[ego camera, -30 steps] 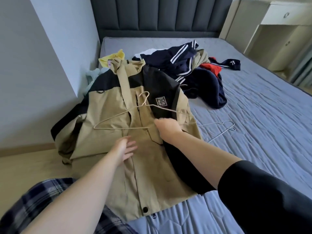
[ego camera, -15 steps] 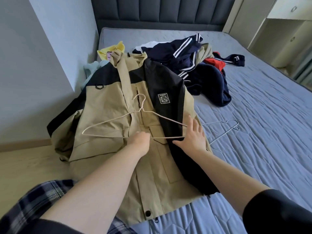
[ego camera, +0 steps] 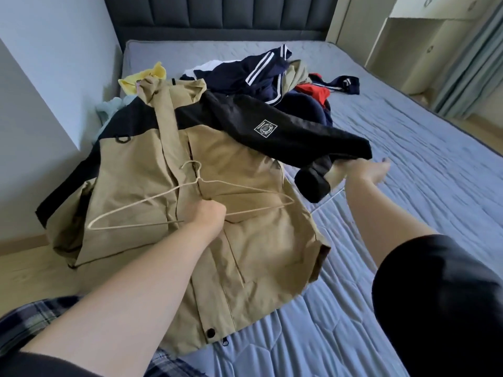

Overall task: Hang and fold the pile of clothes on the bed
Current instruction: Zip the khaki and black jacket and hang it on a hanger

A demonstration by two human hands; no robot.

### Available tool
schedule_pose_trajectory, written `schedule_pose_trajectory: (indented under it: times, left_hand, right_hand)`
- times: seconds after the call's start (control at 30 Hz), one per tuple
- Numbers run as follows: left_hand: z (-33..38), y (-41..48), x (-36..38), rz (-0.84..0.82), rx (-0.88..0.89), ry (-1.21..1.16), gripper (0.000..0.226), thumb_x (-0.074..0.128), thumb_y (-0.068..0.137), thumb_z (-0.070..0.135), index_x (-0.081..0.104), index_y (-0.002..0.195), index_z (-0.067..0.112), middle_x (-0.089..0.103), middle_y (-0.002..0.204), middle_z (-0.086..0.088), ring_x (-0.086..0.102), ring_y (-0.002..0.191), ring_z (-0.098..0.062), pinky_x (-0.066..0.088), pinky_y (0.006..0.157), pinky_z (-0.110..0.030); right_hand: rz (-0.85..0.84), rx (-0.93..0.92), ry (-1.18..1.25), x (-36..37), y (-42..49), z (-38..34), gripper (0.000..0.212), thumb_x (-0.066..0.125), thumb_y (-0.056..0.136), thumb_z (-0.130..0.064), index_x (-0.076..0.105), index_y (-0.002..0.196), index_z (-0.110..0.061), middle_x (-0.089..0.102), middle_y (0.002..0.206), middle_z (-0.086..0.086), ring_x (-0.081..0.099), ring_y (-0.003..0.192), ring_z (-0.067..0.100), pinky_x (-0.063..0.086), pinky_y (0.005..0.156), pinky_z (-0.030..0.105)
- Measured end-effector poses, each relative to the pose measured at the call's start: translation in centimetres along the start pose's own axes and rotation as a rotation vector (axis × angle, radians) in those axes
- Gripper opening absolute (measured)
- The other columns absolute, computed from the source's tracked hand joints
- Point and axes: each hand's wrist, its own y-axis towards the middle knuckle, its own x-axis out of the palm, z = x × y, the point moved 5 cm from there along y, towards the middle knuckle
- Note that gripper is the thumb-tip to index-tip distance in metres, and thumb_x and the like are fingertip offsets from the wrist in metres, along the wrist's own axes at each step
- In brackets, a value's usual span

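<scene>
jacket: tan body, black shoulder and chest panels, white square badge on the black
snaps: black, at the jacket hem
hanger: pale cream wire
bed cover: blue-grey, quilted stitch lines
headboard: dark grey, vertical padded channels
striped garment: navy, white stripes
red garment: red, next to navy
yellow garment: plain yellow
pale garment: light mint
sleeve: black
trousers: navy and off-white plaid
wall: pale grey-blue
floor: light wood
cabinet: cream
curtain: grey-green
</scene>
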Motion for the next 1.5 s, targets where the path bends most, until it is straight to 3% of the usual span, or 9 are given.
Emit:
schedule_pose_trajectory:
  times: [0.17, 0.33, 0.47, 0.6, 0.83, 1.0, 1.1, 1.3, 1.5]
  left_hand:
    - [1.5, -0.3, 0.4, -0.06, 0.055, 0.038, 0.031, 0.049, 0.091, 0.004, 0.065, 0.116, 0.009, 0.062, 0.121, -0.015, 0.059, 0.112, -0.031, 0.048, 0.095, -0.036]
    - [1.6, -1.7, 1.4, -0.065, 0.158, -0.03, 0.027, 0.046, 0.096, 0.013, 0.066, 0.114, 0.013, 0.065, 0.115, -0.011, 0.06, 0.108, -0.029, 0.045, 0.083, -0.028]
    - [0.4, -2.3, 2.4, -0.129, 0.235, -0.263, 0.031, 0.049, 0.095, 0.015, 0.063, 0.123, 0.016, 0.06, 0.129, -0.005, 0.052, 0.121, -0.024, 0.04, 0.096, -0.025]
    - [-3.3, -1.8, 2.3, 0.01, 0.137, -0.375, 0.039, 0.044, 0.093, 0.009, 0.06, 0.127, 0.02, 0.053, 0.136, -0.003, 0.045, 0.126, -0.024, 0.037, 0.103, -0.031]
    - [-12.3, -1.3, 3.0, 0.031, -0.173, -0.203, 0.066, 0.045, 0.091, 0.018, 0.019, 0.15, 0.028, 0.012, 0.159, -0.003, 0.012, 0.145, -0.027, 0.02, 0.115, -0.045]
    - [-14.9, 0.6, 2.1, 0.146, -0.229, -0.28, 0.036, 0.03, 0.101, 0.03, 0.053, 0.125, 0.016, 0.055, 0.125, -0.009, 0.05, 0.115, -0.031, 0.042, 0.092, -0.04]
    - [-15.5, 2.8, 1.3, 0.161, -0.172, -0.451, 0.031, 0.032, 0.102, 0.028, 0.058, 0.091, 0.014, 0.064, 0.099, -0.012, 0.057, 0.092, -0.033, 0.045, 0.075, -0.037]
    - [-15.4, 8.3, 0.3, 0.088, -0.147, -1.089, 0.026, 0.044, 0.097, 0.019, 0.068, 0.088, 0.017, 0.069, 0.089, -0.004, 0.066, 0.088, -0.022, 0.051, 0.088, -0.035]
    - [-17.4, 14.5, -2.4, 0.301, -0.197, -1.03, 0.035, 0.043, 0.093, 0.009, 0.064, 0.119, 0.021, 0.066, 0.114, 0.001, 0.061, 0.101, -0.015, 0.047, 0.086, -0.025]
  right_hand:
    - [-0.222, -0.583, -0.66, 4.3, -3.2, 0.4, 0.07, 0.043, 0.082, 0.002, 0.024, 0.149, -0.012, 0.014, 0.159, 0.009, 0.014, 0.145, 0.025, 0.016, 0.117, 0.034]
    - [-0.71, -0.808, -1.202, 8.6, -6.5, 7.4, 0.052, 0.042, 0.089, -0.007, 0.04, 0.141, -0.012, 0.034, 0.15, 0.01, 0.026, 0.14, 0.026, 0.019, 0.115, 0.043]
    - [-0.854, -0.642, -1.166, 10.4, -9.1, 9.7, 0.037, 0.041, 0.095, -0.019, 0.044, 0.13, -0.007, 0.056, 0.123, 0.019, 0.052, 0.107, 0.035, 0.041, 0.084, 0.037]
    - [-0.973, -0.533, -1.155, 13.1, -12.3, 11.9, 0.06, 0.047, 0.093, -0.028, 0.025, 0.147, -0.011, 0.04, 0.144, 0.013, 0.036, 0.132, 0.031, 0.033, 0.107, 0.041]
    - [-0.9, -0.568, -1.05, 19.4, -16.3, 12.5, 0.052, 0.052, 0.085, -0.023, 0.041, 0.135, -0.01, 0.046, 0.134, 0.01, 0.038, 0.127, 0.03, 0.037, 0.103, 0.04]
    - [-0.771, -0.607, -0.941, 22.9, -17.6, 11.4, 0.026, 0.059, 0.078, -0.04, 0.051, 0.064, -0.019, 0.057, 0.067, -0.001, 0.058, 0.073, 0.024, 0.042, 0.059, 0.03]
    - [-0.617, -0.902, -0.898, 25.3, -17.5, 8.4, 0.037, 0.06, 0.077, -0.036, 0.039, 0.054, -0.018, 0.05, 0.062, 0.001, 0.049, 0.068, 0.025, 0.033, 0.063, 0.031]
    - [-0.343, -1.117, -1.062, 32.9, -13.2, 5.3, 0.021, 0.044, 0.093, -0.016, 0.058, 0.106, -0.007, 0.052, 0.118, 0.015, 0.043, 0.112, 0.033, 0.029, 0.093, 0.042]
    - [-0.584, -0.914, -1.291, 37.8, -9.6, 9.5, 0.052, 0.028, 0.101, -0.032, 0.014, 0.15, -0.02, 0.008, 0.16, 0.007, 0.006, 0.147, 0.026, 0.021, 0.109, 0.054]
